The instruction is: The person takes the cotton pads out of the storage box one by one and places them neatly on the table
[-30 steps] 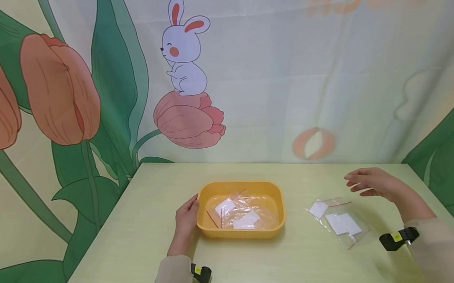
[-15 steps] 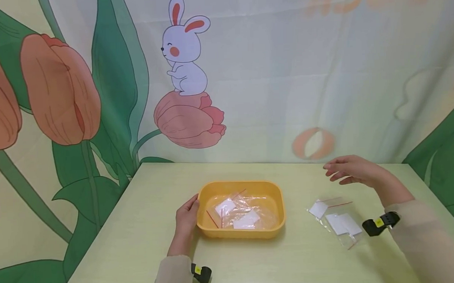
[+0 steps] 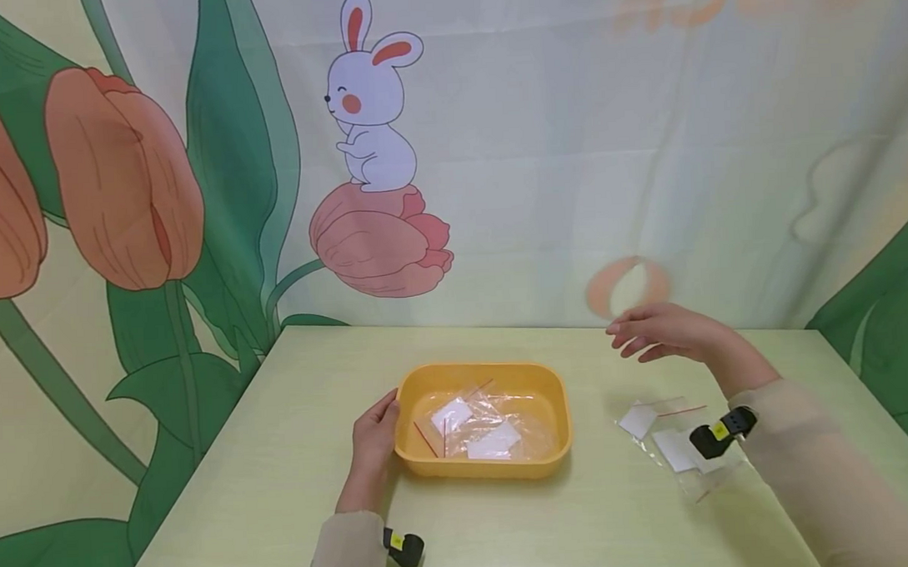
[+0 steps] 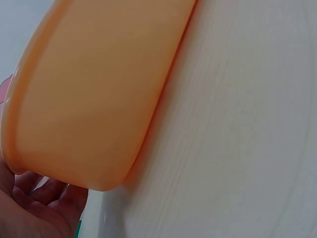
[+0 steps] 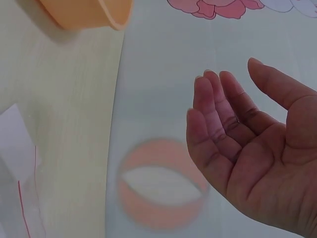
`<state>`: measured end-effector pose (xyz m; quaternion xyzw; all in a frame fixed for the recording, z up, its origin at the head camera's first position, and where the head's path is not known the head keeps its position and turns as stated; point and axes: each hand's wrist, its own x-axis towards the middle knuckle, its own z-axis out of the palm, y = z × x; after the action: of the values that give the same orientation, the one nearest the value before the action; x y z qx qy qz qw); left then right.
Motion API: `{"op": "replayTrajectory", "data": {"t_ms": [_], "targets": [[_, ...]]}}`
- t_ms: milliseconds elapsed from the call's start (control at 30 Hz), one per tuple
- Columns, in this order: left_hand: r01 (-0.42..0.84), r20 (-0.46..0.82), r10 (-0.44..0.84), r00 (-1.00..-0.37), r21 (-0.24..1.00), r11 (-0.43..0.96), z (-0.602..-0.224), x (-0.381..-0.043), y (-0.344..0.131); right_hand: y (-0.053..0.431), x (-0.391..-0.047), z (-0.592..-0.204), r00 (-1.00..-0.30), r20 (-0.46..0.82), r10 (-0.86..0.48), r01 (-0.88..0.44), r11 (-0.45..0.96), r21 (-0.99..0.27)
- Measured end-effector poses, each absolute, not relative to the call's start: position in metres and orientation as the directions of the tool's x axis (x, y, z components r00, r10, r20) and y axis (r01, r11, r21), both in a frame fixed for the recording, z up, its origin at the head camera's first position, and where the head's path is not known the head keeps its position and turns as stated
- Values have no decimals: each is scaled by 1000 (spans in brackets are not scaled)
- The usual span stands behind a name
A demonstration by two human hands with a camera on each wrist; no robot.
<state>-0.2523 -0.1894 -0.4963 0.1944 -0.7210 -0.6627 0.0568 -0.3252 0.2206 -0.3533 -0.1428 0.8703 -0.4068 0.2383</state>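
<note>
My left hand (image 3: 374, 436) holds the left end of a yellow plastic tray (image 3: 483, 468). In the left wrist view its fingers (image 4: 72, 203) lie against the tray's outer end wall, with the thumb up by the rim. Inside the tray are clear zip bags (image 3: 530, 435) with red seal lines and white cards in them. My right hand (image 3: 662, 328) hovers over the far right of the table, fingers loosely bent and palm bare in the right wrist view. Below it lie more zip bags (image 3: 672, 449) with white cards, partly covered by the wrist camera.
A pale yellow table (image 3: 493, 532) carries everything. Behind its far edge hangs a curtain (image 3: 524, 147) printed with tulips and a rabbit. Black cameras (image 3: 406, 550) are strapped to both wrists.
My right hand has moved left and slightly away from me, from right of the loose bags to above and behind them. The left hand and tray have stayed put.
</note>
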Motion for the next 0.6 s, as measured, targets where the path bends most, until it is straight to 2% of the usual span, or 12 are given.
{"op": "replayTrajectory", "data": {"t_ms": [600], "targets": [[-214, -181, -351, -919, 975, 58, -495, -251, -189, 170, -337, -357, -806, -360, -470, -21, 630, -776]]}}
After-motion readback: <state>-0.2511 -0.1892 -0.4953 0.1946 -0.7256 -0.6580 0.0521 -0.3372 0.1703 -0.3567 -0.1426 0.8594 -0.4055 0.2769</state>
